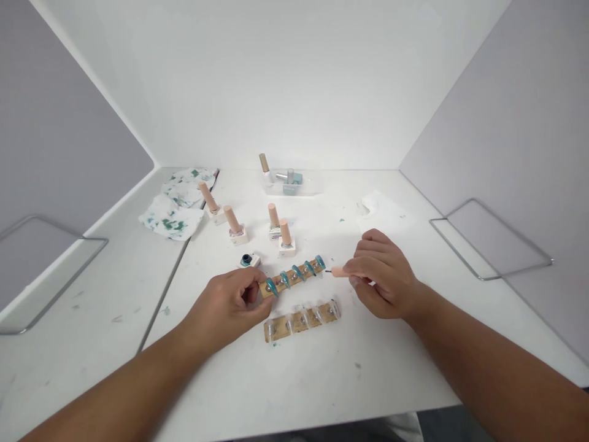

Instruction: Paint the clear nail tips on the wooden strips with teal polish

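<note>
My left hand (233,302) pinches the left end of a wooden strip (264,290) that carries several teal-painted false nails (298,272). In my right hand (383,273) is a nail polish brush (339,271) with a peach cap handle; its dark tip is at the right end of the strip, close to the last nail. I cannot tell whether the bristles touch it. Just beyond my left hand sits an uncapped polish bottle (249,260) with a dark, stained neck. Nearer to me lies a second wooden strip (301,322) with several clear false nails.
Several peach-capped polish bottles (286,238) stand behind the strips. A clear tray (306,187) with more bottles is at the back. Stained tissues (172,218) lie at the left, a white tissue (381,209) at the right. Wire frames (490,245) jut from both side walls.
</note>
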The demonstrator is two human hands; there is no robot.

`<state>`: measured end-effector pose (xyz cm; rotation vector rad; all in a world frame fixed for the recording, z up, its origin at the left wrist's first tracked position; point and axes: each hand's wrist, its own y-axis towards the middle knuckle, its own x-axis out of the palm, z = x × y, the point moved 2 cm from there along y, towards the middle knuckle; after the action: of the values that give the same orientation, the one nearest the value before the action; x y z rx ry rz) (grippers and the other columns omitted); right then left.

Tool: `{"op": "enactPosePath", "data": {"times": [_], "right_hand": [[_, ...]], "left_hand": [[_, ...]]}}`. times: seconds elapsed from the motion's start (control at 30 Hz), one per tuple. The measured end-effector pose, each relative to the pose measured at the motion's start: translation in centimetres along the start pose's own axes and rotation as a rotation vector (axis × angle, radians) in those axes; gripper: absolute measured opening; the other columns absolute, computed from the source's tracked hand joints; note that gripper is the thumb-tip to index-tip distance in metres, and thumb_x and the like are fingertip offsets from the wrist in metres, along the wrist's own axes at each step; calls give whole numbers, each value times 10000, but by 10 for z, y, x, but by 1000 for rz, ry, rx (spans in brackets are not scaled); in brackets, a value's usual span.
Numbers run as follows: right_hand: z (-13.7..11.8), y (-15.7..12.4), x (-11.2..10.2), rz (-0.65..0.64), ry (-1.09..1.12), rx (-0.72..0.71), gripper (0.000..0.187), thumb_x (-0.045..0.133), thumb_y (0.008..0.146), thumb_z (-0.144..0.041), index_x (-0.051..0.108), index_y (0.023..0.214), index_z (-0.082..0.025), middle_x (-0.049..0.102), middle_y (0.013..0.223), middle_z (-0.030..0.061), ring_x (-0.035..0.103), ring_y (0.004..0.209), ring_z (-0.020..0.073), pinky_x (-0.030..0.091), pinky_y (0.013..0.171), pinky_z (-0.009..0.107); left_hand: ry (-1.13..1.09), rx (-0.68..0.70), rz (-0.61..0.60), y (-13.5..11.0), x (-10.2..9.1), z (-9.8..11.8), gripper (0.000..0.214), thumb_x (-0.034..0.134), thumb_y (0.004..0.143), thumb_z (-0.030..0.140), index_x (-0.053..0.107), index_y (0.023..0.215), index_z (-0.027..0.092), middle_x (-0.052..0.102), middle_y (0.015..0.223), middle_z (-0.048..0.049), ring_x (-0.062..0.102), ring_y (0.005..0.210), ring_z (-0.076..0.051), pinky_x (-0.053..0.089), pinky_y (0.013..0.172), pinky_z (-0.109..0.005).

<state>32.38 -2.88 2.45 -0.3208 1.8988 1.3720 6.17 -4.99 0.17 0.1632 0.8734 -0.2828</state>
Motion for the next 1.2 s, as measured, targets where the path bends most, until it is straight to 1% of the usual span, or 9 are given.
{"op": "enactPosePath", "data": {"times": [0.17,0.4,0.6,0.67,0.77,0.87,1.03,1.13,1.2], "right_hand": [[2,3,2,35,-92,77,224,469,679,-42,507,839,-194,482,537,-57,347,487,96,278,601,304],[-3,2,1,-1,-16,-10,230,464,663,-49,511,832,-198,385,488,-73,310,468,96,259,573,291],[-1,4,-1,73,-100,61,249,467,669,-41,519,855,-198,418,505,-70,333,471,95,264,586,294],[0,3,1,36,-89,64,241,465,679,-45,518,856,-200,429,513,-67,337,478,98,266,590,297],[-1,1,3,-49,-10,13,235,457,680,-56,524,851,-202,401,503,-70,321,476,102,273,590,299],[-2,0,2,-32,23,-20,238,451,671,-53,521,843,-202,395,497,-71,306,470,100,269,581,296],[-1,2,1,56,-67,23,233,464,688,-59,517,863,-203,409,505,-70,319,475,97,272,588,296],[0,4,3,49,-135,67,216,479,702,-57,504,861,-201,463,541,-59,338,500,97,278,606,301],[0,5,6,19,-172,76,209,489,711,-57,510,865,-197,461,551,-56,343,513,97,274,611,301]], "left_hand": [[-11,2,4,0,0,-1,144,568,754,314,581,819,186,455,563,42,419,508,-97,381,469,-217],[-3,-6,-7,1,-1,1,147,563,755,316,591,810,182,454,559,40,423,511,-101,379,473,-220],[-7,2,-5,0,-1,0,155,564,760,317,591,828,181,457,563,39,421,510,-98,380,474,-219],[-10,7,2,1,-1,0,153,565,759,315,587,830,182,459,565,40,422,510,-98,379,475,-220],[-7,1,-7,1,0,0,148,564,758,320,581,814,183,463,570,39,427,513,-99,378,474,-221],[-1,6,2,1,0,1,145,564,758,318,585,814,185,459,564,41,424,509,-99,380,475,-220],[-12,17,2,1,-1,1,142,558,764,312,594,820,187,452,565,40,420,507,-97,373,465,-214],[-8,6,-9,1,-1,1,142,560,760,316,592,801,184,447,564,40,413,507,-97,370,465,-214],[-15,-3,-12,1,-1,3,139,564,755,315,589,793,184,444,561,42,409,506,-95,368,466,-214]]}}
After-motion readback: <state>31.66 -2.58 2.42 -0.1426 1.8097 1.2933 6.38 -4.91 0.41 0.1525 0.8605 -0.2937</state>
